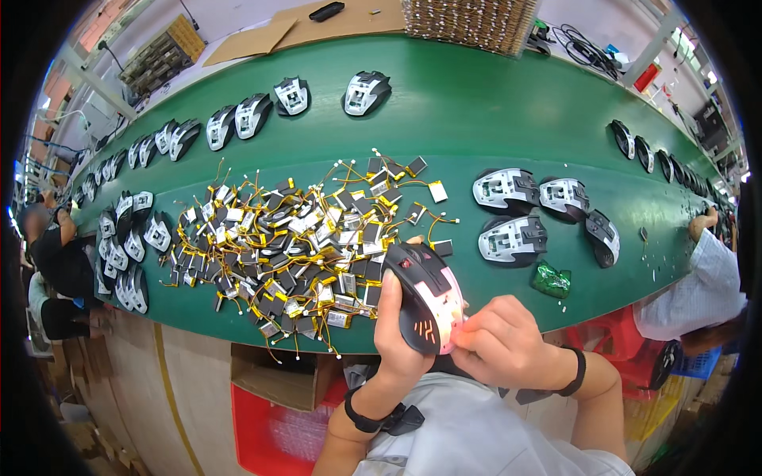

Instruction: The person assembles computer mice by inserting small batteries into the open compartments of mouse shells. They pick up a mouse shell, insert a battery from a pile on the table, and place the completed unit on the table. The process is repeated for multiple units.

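A half-assembled black and white computer mouse (419, 289) is tilted up over the table's near edge, its inside glowing orange and pink. My left hand (394, 337) wraps round its left side, thumb along the black shell. At the mouse's lower right, my right hand (508, 341) has its fingertips pinched together against the glowing part; whatever they grip is hidden. Just left of the mouse spreads a large heap of small flat battery packs (302, 238) with thin wires and white plugs. Several more open mice (508, 239) lie to the right.
A green table (444, 143) carries rows of mice (252, 117) along the back and left, plus a mouse cluster (125, 246). A crumpled green packet (552, 281) lies at right. Below are a red bin (262, 436) and cardboard box (278, 377). Co-workers (690, 270) sit at both sides.
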Motion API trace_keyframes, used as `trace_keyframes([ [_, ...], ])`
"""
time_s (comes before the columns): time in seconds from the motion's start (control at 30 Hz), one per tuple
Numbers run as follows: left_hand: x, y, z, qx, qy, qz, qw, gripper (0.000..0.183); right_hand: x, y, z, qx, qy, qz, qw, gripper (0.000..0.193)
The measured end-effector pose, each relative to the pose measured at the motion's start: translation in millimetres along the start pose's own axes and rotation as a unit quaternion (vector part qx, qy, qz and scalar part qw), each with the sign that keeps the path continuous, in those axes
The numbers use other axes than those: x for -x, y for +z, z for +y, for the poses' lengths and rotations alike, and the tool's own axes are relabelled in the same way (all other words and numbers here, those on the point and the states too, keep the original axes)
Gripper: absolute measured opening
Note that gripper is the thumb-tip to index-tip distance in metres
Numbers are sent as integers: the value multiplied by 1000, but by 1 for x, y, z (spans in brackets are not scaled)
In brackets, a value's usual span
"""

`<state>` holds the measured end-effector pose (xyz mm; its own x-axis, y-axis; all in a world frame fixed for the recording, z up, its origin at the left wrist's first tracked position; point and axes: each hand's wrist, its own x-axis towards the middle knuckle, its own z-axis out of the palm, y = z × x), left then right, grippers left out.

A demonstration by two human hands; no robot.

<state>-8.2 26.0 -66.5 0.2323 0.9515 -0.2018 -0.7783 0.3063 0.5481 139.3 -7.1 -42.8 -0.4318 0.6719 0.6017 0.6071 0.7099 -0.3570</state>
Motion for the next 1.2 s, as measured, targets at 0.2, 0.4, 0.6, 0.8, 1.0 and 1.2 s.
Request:
trace_keyframes([
  [0.2, -8, -9, -5, 15, -26, -37, 999, 61, 6, -9, 10, 14, 0, -20, 1000, 36],
  [0.4, -14, -1, 13, 50, 76, -118, 989, 73, 33, -5, 4, -492, 435, 57, 752, 32],
  [0.6, -19, -2, 11, -42, 115, -140, 983, 77, 19, 25, 1, -715, 464, 71, 519, 38],
  [0.8, -27, -17, 4, -33, 112, -150, 982, 72, 17, 25, -5, -436, 376, 305, 759, 46],
  [1.0, -28, -13, -3, 23, 66, -136, 988, 65, -4, 10, 5, -140, 159, 215, 953, 34],
  [1.2, -25, -12, 2, 50, 30, -107, 993, 63, -6, 13, 4, -94, 107, 180, 973, 30],
])
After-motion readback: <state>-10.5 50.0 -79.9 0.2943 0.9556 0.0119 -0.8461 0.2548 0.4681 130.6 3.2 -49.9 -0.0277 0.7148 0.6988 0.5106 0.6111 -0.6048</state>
